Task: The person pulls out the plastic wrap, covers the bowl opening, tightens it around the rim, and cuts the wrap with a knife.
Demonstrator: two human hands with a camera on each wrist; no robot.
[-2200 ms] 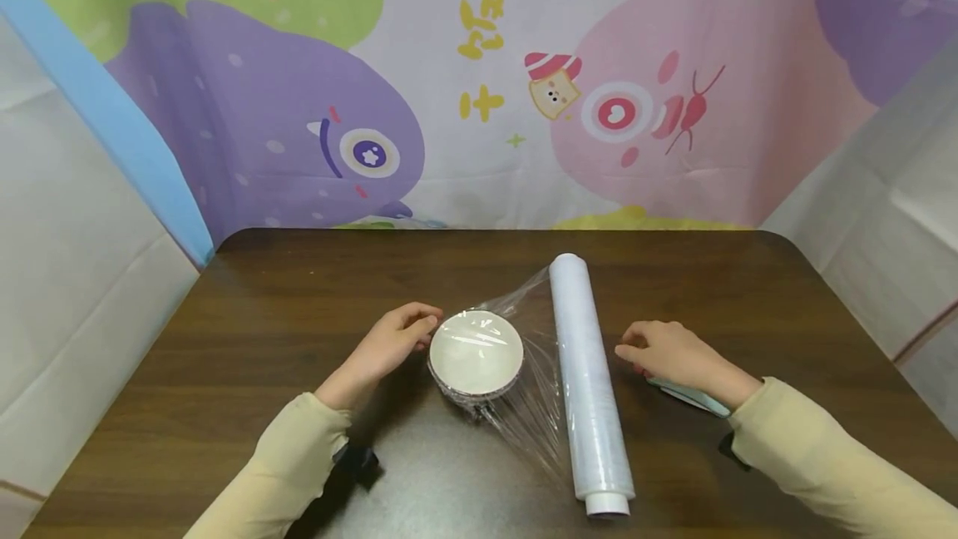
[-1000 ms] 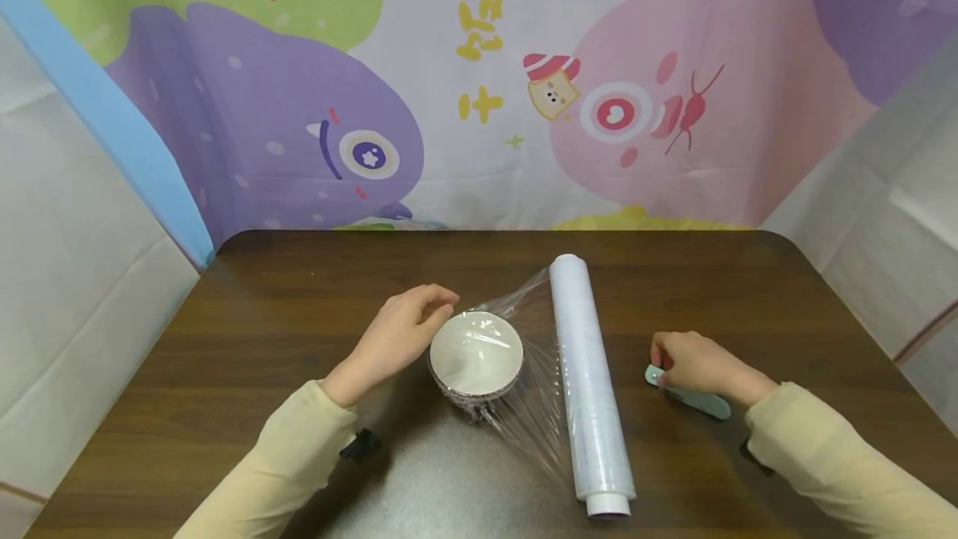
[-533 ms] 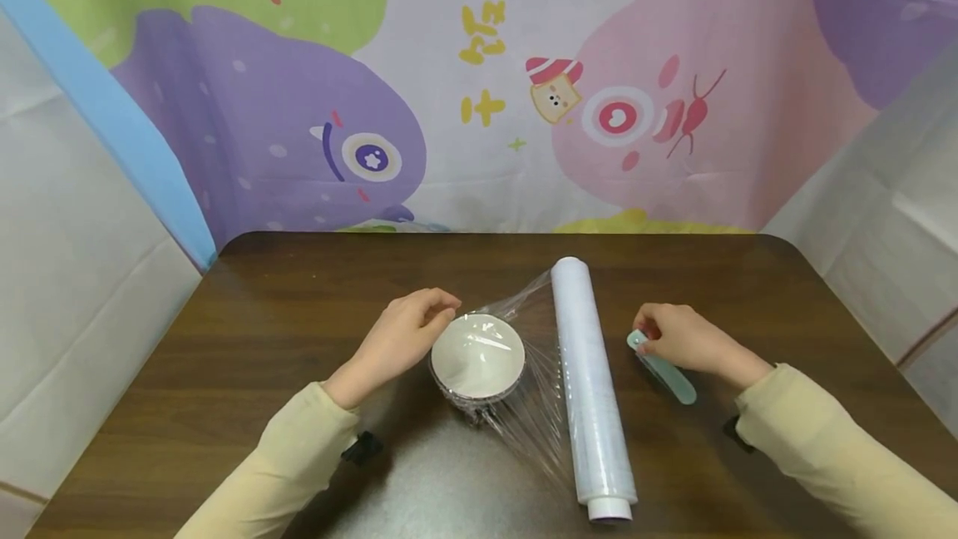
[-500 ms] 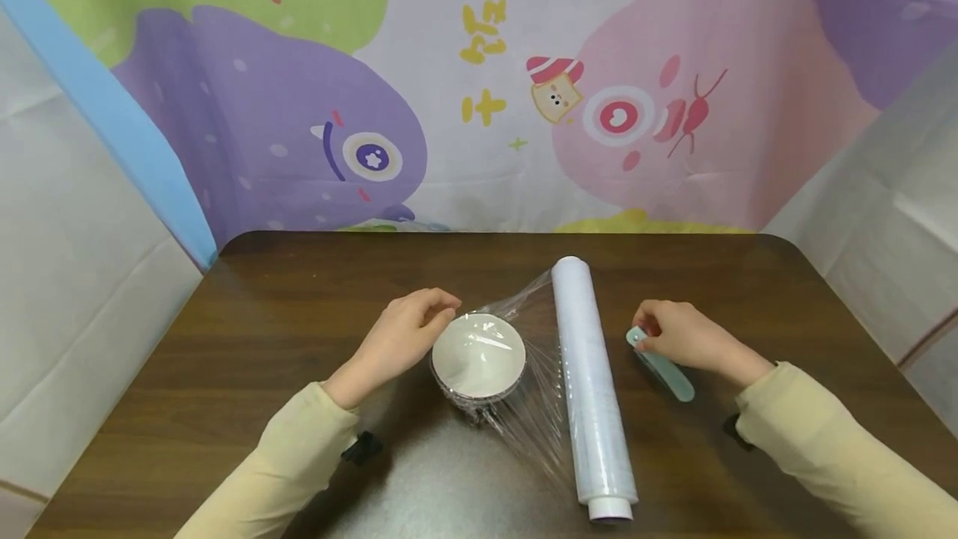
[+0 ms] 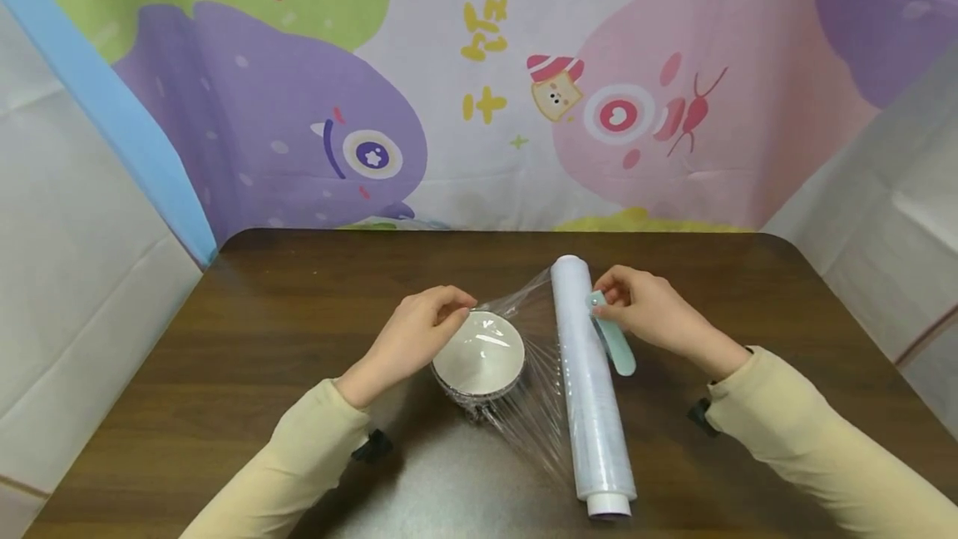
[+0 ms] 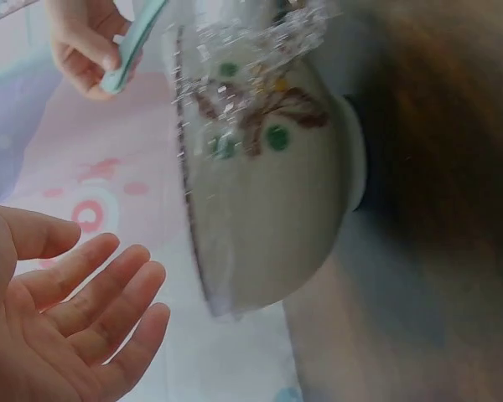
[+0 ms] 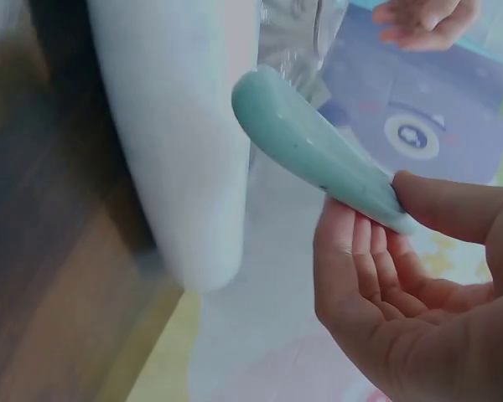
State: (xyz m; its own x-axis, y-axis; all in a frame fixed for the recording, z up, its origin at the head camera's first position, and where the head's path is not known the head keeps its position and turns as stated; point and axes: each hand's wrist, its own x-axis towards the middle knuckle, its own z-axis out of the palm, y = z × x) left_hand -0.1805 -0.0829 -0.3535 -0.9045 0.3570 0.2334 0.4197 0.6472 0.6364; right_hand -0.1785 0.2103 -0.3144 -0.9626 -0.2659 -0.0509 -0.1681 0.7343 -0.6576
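Observation:
My right hand [image 5: 659,310] pinches a mint-green folding knife [image 5: 618,348] by its riveted end, thumb against fingers. It hangs slanted over the right side of the plastic wrap roll [image 5: 591,389]; in the right wrist view the knife [image 7: 306,146] looks folded. Clear film [image 5: 533,406] runs from the roll leftward over a white bowl [image 5: 479,364] and clings round it. At the bowl's far left rim hovers my left hand [image 5: 407,335], holding nothing. The left wrist view shows its fingers [image 6: 109,293] loosely spread beside the patterned bowl wall [image 6: 277,226].
All this stands on a dark wooden table [image 5: 247,339]. A cartoon-printed curtain [image 5: 479,181] hangs behind its far edge, with pale cloth walls [image 5: 75,289] at the sides. Dark wrist devices [image 5: 372,445] sit under both sleeves.
My right hand first took up the folding knife from the table right of the roll, then carried it left and forward to the roll. My left hand shifted slightly right along the bowl's rim.

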